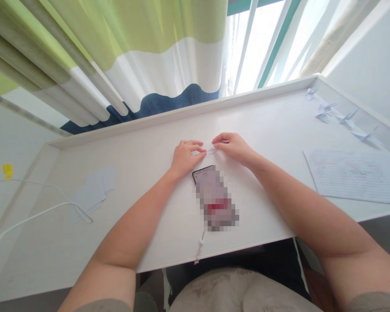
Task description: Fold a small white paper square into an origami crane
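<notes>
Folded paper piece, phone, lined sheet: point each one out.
Folded paper piece (211,151): head view, its visible middle.
Phone (215,198): head view, centre of its screen.
Lined sheet (357,175): head view, middle of the page.

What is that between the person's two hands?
A small folded paper, pinched at its ends by the left hand and the right hand, just beyond the phone. The head view shows it.

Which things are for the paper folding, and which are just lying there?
In use: small paper, pinched by left hand and right hand; paper squares; folded paper shapes.
Lying about: phone; white cable; lined sheet.
</notes>
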Available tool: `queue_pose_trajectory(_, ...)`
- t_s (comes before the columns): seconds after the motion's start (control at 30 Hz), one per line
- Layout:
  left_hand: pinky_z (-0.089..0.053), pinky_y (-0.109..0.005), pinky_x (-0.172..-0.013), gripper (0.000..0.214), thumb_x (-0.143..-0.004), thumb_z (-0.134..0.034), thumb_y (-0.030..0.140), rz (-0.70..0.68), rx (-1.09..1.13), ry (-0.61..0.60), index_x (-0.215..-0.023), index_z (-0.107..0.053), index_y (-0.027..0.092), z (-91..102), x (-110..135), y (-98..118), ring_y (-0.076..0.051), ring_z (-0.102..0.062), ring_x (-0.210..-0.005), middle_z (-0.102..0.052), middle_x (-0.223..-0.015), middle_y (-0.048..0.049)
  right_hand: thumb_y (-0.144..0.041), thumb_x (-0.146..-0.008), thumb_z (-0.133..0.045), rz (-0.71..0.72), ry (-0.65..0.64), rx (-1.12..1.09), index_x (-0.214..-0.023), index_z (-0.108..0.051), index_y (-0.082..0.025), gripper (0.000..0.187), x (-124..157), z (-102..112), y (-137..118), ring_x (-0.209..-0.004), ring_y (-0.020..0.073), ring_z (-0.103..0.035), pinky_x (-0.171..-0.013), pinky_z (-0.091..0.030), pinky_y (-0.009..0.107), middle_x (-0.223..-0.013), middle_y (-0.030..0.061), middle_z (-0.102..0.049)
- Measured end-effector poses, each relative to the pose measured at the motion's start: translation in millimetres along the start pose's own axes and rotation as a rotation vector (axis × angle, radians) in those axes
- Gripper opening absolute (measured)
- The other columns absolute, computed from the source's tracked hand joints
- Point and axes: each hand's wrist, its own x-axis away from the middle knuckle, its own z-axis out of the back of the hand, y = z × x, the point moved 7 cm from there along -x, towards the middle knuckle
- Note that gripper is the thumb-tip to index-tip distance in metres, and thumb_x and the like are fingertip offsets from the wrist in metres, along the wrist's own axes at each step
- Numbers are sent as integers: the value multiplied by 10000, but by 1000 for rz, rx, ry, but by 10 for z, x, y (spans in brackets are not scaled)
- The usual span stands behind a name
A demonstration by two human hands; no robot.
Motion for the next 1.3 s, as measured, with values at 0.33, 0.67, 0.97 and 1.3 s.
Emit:
queue_pose_trajectory(0.33,-481,-506,-1116,72,-923,-790,317,-70,-34,28,-906,-860,307,-1,18,16,-284,-636,-1178,-820,-1212,-8,-255,-874,-709,284,12,352,-1008,-857,-259,199,-37,-162,-58,-1154,338,-636,-1089,-491,524,-1162,111,-721)
queue_pose_trajectory(0.67,-490,-466,-1098,59,-921,-805,252,-121,-50,101,-966,-834,277,73,39,44,-277,-616,-1174,-807,-1165,-35,-324,-950,-693,392,-32,462,-1158,-841,-279,259,34,-199,-70,-1178,343,-609,-1085,-479,545,-1216,115,-712)
queue_pose_trajectory(0.97,-513,-449,-970,101,-962,-737,209,-86,-197,117,-894,-799,252,111,61,65,-274,-643,-1033,-801,-977,-44,-266,-949,-659,494,-133,511,-1172,-831,-269,282,134,-262,-191,-1372,362,-541,-1152,-444,559,-1403,107,-698)
queue_pose_trajectory(1.3,-566,-459,-1080,234,-950,-645,174,-165,-46,72,-1052,-839,255,79,103,113,-257,-727,-1132,-842,-1155,-43,-338,-921,-700,526,-195,505,-1214,-830,-290,325,175,-192,-247,-1187,335,-634,-1129,-432,567,-1246,105,-740)
